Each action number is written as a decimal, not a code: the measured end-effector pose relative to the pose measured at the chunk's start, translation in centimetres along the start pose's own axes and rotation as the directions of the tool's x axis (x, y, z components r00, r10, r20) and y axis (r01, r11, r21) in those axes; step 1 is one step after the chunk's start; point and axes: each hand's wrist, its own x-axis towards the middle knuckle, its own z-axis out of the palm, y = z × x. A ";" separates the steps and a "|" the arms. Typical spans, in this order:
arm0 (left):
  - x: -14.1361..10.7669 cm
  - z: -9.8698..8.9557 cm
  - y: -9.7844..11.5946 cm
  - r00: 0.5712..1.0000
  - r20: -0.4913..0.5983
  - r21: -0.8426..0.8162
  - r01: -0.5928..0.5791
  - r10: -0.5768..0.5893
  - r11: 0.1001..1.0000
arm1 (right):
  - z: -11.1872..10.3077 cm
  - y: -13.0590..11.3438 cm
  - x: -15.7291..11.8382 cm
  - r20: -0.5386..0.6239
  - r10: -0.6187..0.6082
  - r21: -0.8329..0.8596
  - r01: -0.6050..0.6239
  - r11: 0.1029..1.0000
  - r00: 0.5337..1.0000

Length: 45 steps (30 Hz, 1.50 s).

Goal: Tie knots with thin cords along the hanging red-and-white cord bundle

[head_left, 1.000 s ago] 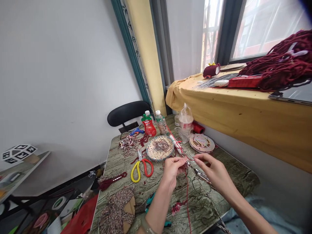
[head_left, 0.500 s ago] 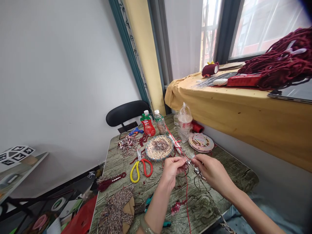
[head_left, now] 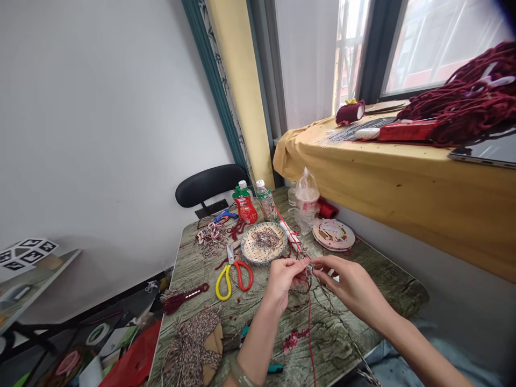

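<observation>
My left hand [head_left: 285, 275] pinches a small bunch of thin cords between thumb and forefinger. A red cord [head_left: 309, 328] hangs down from that pinch, and its upper run stretches toward the bottles. The fingertips of my right hand [head_left: 342, 277] meet the left ones, closed on the cord ends; the exact grip is too small to make out. Below the right hand, a speckled twisted cord [head_left: 350, 334] trails to the table's front edge. Just behind the hands lies a white roll [head_left: 289, 235] with red cord across it.
Scissors [head_left: 234, 277] with yellow and red handles lie left, before a woven basket [head_left: 246, 257] of cord scraps. A card wound with speckled cord [head_left: 191, 344] is at front left. Bottles [head_left: 266, 203], a bagged cup [head_left: 307, 196] and round discs [head_left: 334, 236] stand behind.
My right hand has shifted slightly left, its fingers now touching the left fingertips. The shiny metal piece seen under the right hand no longer shows. My left hand stays nearly still.
</observation>
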 end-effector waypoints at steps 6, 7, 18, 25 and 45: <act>-0.6 -0.3 0.2 0.998 0.056 0.042 -0.029 0.027 0.999 | 0.7 -0.6 0.2 0.042 0.051 0.228 -0.059 0.972 0.998; -0.8 -0.5 0.2 0.997 0.076 0.032 -0.030 0.027 0.999 | 0.8 -0.5 0.1 0.032 0.066 0.238 -0.071 0.969 0.997; -0.5 -0.4 -0.3 0.982 -0.047 0.106 -0.175 0.180 0.979 | 1.2 0.0 0.0 0.001 0.106 0.372 -0.098 0.923 0.994; -1.0 0.0 -0.3 0.955 -0.124 0.335 -0.216 0.270 0.917 | 1.6 0.2 -0.1 -0.017 0.120 0.411 -0.102 0.906 0.993; -0.7 0.9 0.1 0.978 -0.136 0.238 -0.125 0.161 0.963 | 1.2 -0.8 0.2 -0.046 0.137 0.305 -0.117 0.945 0.989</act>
